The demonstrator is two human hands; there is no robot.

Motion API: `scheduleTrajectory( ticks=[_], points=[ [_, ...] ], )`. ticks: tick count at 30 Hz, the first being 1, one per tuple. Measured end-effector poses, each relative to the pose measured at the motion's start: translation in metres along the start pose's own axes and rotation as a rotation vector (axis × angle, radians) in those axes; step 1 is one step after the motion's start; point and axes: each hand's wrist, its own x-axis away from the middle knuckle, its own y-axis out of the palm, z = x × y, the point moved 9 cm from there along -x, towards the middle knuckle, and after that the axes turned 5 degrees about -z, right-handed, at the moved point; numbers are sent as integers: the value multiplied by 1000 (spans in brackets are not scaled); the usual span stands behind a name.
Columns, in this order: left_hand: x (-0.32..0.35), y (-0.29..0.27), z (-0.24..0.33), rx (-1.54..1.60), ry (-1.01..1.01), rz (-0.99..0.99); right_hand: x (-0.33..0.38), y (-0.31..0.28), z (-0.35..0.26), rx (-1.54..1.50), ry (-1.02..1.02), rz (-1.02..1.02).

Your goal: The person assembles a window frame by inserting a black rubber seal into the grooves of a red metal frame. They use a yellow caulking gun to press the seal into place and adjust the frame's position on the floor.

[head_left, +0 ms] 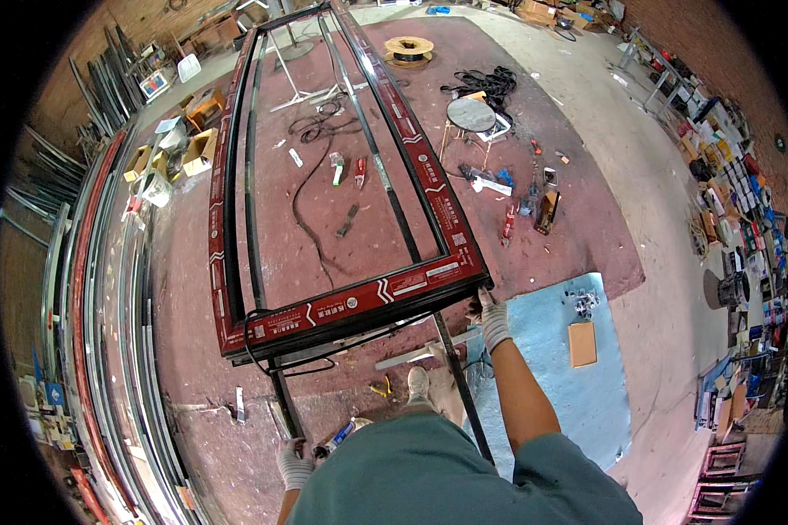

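Note:
A long rectangular door or window frame [350, 304], black with red printed protective film, stretches away in front of me on two dark metal support bars. My right hand [492, 318], in a pale knitted glove, grips the frame's near right corner; its fingertips are partly hidden against the edge. Low on the left, my gloved left hand [295, 464] is curled at the near end of the left support bar [282, 401]. A black cable [252, 343] loops over the frame's near left corner. Beside the left hand lies a blue and black tool [340, 435].
Yellow-handled pliers [382, 386] lie near my shoe. Right of me, a light blue sheet [551, 385] carries a cardboard piece [582, 345]. Long metal profiles [118, 350] line the left side. A round stool [471, 115], tools and a cable spool [408, 48] stand beyond.

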Motion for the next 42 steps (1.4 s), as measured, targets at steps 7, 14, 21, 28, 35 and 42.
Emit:
scheduleTrajectory(
  ticks=[7, 14, 21, 28, 35, 42],
  points=[
    [0, -5, 11, -39, -34, 28, 5, -2, -18, 249, 79, 134],
    [-2, 16, -35, 45, -103, 39, 0, -5, -21, 114, 135, -44],
    [-3, 7, -15, -38, -46, 49, -5, -14, -4, 105, 149, 15],
    [3, -10, 25, 31, -139, 44, -9, 1, 3, 56, -1, 110],
    [0, 2, 2, 95, -160, 53, -42, -40, 19, 235, -103, 192],
    [-1, 5, -6, -39, -106, 35, -19, -26, 9, 202, -244, 227]
  ],
)
